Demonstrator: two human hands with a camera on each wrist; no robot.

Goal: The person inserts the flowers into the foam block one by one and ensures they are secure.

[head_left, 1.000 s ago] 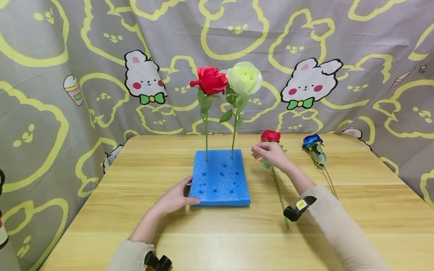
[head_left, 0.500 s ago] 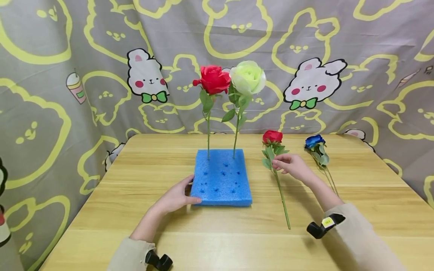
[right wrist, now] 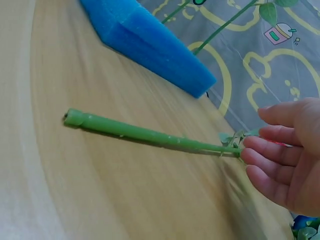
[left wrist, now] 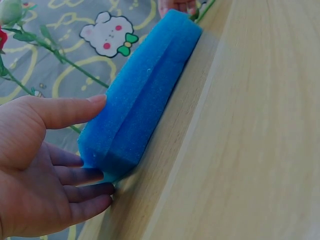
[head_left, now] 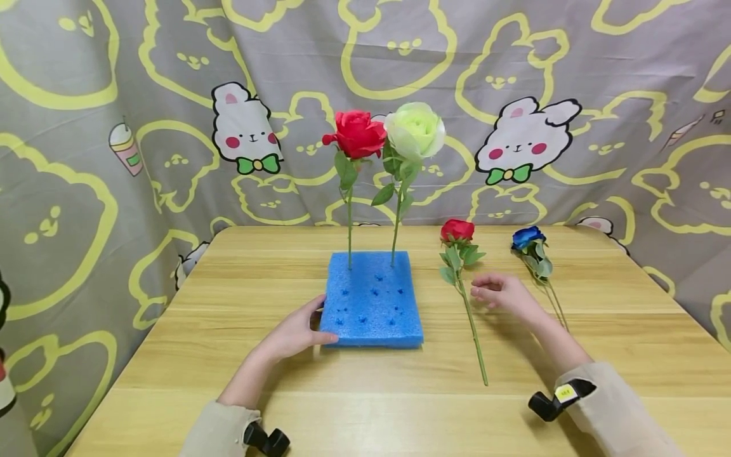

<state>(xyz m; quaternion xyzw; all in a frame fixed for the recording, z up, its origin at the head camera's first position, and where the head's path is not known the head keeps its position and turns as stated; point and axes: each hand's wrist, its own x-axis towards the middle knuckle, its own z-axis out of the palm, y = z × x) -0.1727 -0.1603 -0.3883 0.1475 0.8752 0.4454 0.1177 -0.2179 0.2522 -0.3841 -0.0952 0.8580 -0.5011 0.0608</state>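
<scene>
A blue foam block (head_left: 371, 304) lies on the table, its top dotted with several small holes. Upright in its back part stand a red rose (head_left: 358, 134) and a pale green rose (head_left: 415, 131). My left hand (head_left: 294, 330) rests against the block's left side, its thumb near the front corner; in the left wrist view the fingers look fairly straight. Another red rose (head_left: 457, 230) lies right of the block, its green stem (right wrist: 145, 134) pointing toward me. Just right of that stem is my right hand (head_left: 505, 295), fingers loosely bent and holding nothing.
A blue rose (head_left: 528, 238) lies farther right on the wooden table (head_left: 365, 406), stem toward me. Behind the table hangs a grey curtain (head_left: 308, 51) with yellow outlines and white rabbits. Each wrist wears a black camera.
My right hand has moved from above the lying red rose's head, right and toward me, to beside its stem. The left hand and block have stayed in place.
</scene>
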